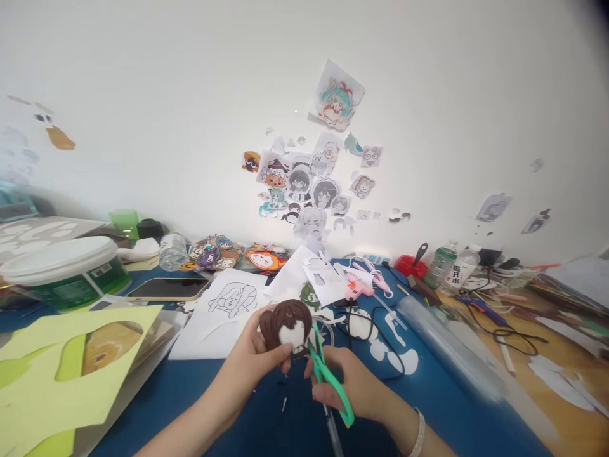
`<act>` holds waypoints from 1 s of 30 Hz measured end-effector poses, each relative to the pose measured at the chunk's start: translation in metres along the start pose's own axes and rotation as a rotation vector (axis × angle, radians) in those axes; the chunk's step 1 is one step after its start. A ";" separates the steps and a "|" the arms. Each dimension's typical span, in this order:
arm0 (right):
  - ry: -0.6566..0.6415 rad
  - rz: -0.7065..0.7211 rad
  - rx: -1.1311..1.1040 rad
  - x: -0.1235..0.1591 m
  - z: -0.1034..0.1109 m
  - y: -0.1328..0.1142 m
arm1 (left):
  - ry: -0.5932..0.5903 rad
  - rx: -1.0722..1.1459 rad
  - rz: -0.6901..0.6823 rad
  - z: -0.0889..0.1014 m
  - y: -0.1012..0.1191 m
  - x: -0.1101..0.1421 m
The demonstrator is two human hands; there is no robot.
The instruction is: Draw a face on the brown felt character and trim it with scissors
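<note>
My left hand (pixel 264 346) is closed on a brown and white character cutout (pixel 288 325), thumb across its pale face part. In my right hand (pixel 349 377) are green-handled scissors (pixel 335 384), with fingers through the handle loops. Their blades point up at the cutout's right edge; I cannot tell whether they touch it. Beneath the right hand lies a pen (pixel 332 430) on the blue mat (pixel 266 425). Behind the left hand a line drawing of a character (pixel 233 297) is on white paper.
A pink glue gun (pixel 356 285) with a black cable lies behind the right hand. Yellow cut sheets (pixel 118 374) and a white-lidded tub (pixel 61 257) are at left, near a phone (pixel 167 289). At right are a clear plastic roll (pixel 451 349) and bottles (pixel 442 263).
</note>
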State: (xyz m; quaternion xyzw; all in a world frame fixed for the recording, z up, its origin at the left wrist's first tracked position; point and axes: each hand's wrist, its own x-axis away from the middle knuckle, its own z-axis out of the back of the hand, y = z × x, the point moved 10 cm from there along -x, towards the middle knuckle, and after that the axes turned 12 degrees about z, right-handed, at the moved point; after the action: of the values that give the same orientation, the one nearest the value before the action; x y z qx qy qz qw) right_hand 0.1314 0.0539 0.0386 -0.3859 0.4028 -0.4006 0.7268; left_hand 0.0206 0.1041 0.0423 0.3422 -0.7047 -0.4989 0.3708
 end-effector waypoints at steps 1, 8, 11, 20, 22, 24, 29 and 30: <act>-0.005 0.007 0.046 0.000 -0.001 -0.002 | 0.006 -0.009 0.005 0.000 0.001 0.001; -0.013 0.087 0.161 0.000 -0.007 -0.010 | -0.051 -0.036 0.026 -0.008 -0.010 -0.001; -0.022 0.084 0.197 0.001 -0.006 -0.010 | -0.069 -0.046 0.026 -0.008 -0.013 -0.005; 0.054 0.100 0.303 -0.001 -0.001 -0.006 | -0.056 -0.050 0.028 -0.009 -0.009 -0.002; 0.086 0.093 0.281 -0.001 -0.001 -0.004 | -0.058 -0.052 0.027 -0.009 -0.009 -0.002; 0.105 0.089 0.257 -0.001 -0.001 -0.003 | -0.063 -0.051 0.027 -0.008 -0.010 -0.002; 0.128 0.116 0.228 0.000 -0.001 -0.006 | -0.086 -0.042 0.029 -0.008 -0.010 0.000; 0.131 0.116 0.230 0.000 -0.001 -0.006 | -0.088 -0.041 0.026 -0.009 -0.009 0.000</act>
State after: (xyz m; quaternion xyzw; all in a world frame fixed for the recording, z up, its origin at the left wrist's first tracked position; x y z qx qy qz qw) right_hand 0.1290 0.0516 0.0440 -0.2491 0.4227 -0.4257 0.7603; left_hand 0.0292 0.0978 0.0355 0.3031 -0.7142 -0.5232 0.3527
